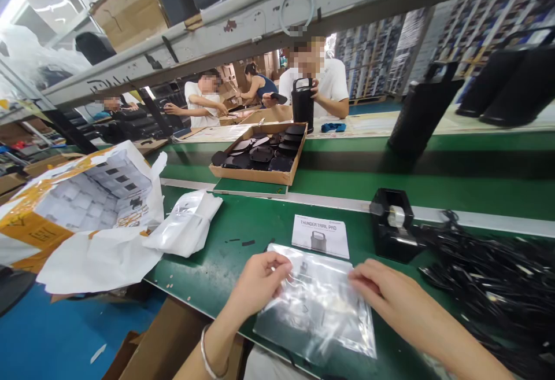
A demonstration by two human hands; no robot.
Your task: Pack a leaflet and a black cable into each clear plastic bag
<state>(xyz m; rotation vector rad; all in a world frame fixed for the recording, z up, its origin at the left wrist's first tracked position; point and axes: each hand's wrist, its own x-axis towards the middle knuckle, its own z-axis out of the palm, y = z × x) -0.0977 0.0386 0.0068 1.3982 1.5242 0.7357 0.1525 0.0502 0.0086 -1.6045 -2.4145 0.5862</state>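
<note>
A clear plastic bag [312, 305] lies in front of me on the green worktop, its glossy film reflecting the light. My left hand [262, 279] is closed in a pinch at the bag's upper left edge. At the upper right edge, the fingers of my right hand [379, 281] are pressed together on the film. Dark printed marks show on or through the bag; I cannot tell whether a sheet is inside. Just beyond it lies a white booklet [319, 236] printed "THUNDERTRAIL PRO" with a picture of a black speaker.
A black tape dispenser [392, 224] and a heap of black cables [489, 293] are on the right. White pouches [186, 224] and an opened carton [87, 195] stand left. Across the belt [347, 163], a person holds a black speaker [302, 102] behind a box of black parts [262, 151].
</note>
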